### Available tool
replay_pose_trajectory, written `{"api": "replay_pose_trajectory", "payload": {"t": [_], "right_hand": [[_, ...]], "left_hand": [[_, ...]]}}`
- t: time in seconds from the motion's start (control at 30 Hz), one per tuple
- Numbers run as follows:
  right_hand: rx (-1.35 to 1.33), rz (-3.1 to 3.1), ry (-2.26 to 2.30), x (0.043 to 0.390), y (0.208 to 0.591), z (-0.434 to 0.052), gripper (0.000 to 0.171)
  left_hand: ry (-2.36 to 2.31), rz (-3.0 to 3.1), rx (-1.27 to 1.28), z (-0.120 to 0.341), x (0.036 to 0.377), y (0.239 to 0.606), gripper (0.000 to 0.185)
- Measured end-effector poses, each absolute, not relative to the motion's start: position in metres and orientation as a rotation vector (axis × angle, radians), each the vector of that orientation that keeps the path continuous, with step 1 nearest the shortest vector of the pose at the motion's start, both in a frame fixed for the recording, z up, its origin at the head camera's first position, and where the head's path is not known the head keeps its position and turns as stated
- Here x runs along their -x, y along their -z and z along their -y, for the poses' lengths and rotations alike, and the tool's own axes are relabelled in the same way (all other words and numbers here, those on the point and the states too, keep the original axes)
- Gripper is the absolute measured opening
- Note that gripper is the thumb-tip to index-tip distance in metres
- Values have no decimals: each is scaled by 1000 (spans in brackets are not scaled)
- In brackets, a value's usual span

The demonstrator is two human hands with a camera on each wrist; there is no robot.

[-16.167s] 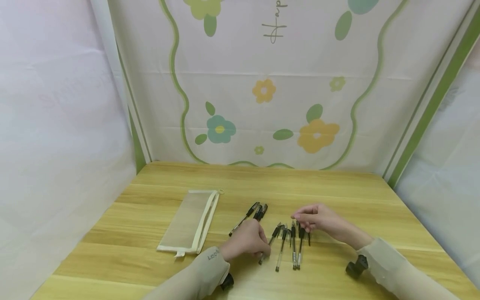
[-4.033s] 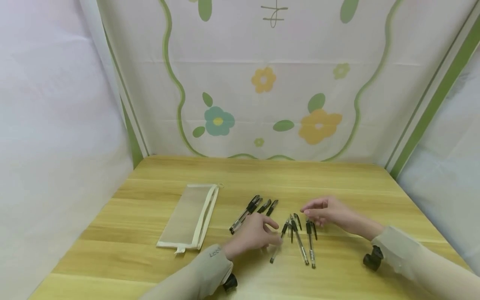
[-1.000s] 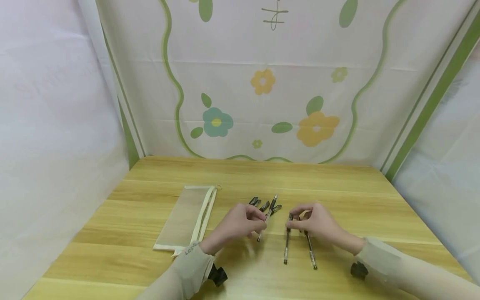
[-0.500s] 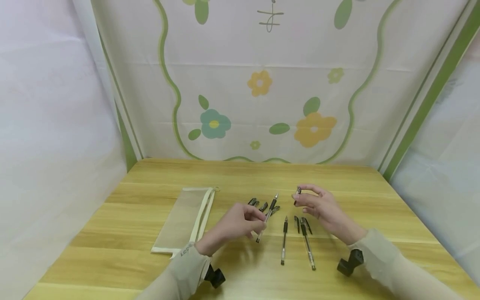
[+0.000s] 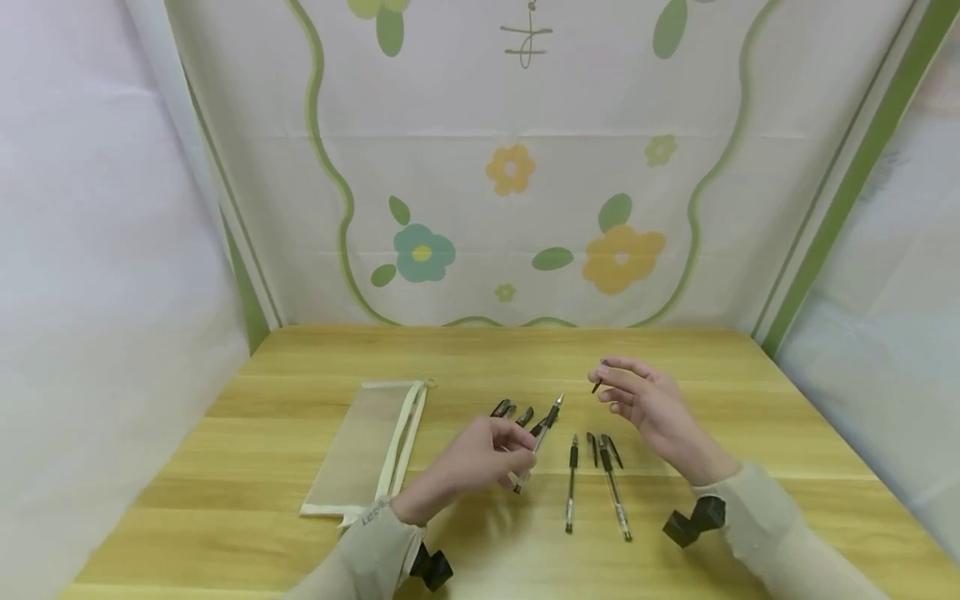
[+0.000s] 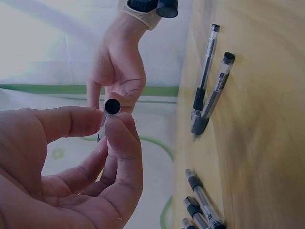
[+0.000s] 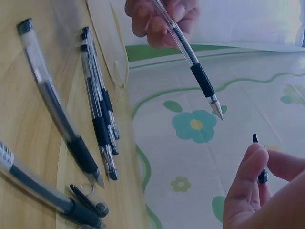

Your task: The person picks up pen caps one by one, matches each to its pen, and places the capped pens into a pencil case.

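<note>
1. Uncapped gel pen (image 5: 538, 437) is sitting pinched in my left hand's (image 5: 476, 460) curled fingers (image 6: 119, 157), raised off the table (image 5: 750, 417), tip aimed at my right hand (image 5: 654, 410).
2. I'm pinching its black cap (image 7: 259, 162) between right thumb and fingertips (image 7: 248, 176), lifted above the table.
3. Two more pens (image 5: 592, 483) are lying below my right hand, three capped pens (image 5: 513, 412) beyond the left.
4. Mesh zip pouch (image 5: 371, 446) is lying farther left.
</note>
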State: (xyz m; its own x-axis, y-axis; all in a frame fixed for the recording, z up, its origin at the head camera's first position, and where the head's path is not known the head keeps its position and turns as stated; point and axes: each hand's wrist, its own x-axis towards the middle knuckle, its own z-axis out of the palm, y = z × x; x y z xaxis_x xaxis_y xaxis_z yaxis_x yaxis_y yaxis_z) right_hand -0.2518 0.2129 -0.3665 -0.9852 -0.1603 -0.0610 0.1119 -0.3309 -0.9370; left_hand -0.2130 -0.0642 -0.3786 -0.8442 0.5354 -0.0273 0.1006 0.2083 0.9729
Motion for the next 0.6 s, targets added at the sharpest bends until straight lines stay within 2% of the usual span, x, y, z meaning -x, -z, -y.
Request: {"api": "replay_pose_trajectory", "payload": {"t": [0.33,0.6], "right_hand": [[114,-1811,2310,255,370,-217,38],[124,-1860,2278,257,377,-216,37]], "left_hand": [[-1682,-2118,-583,57,209,382,12],[-1670,-2123,-604,50,206,381,11]]}}
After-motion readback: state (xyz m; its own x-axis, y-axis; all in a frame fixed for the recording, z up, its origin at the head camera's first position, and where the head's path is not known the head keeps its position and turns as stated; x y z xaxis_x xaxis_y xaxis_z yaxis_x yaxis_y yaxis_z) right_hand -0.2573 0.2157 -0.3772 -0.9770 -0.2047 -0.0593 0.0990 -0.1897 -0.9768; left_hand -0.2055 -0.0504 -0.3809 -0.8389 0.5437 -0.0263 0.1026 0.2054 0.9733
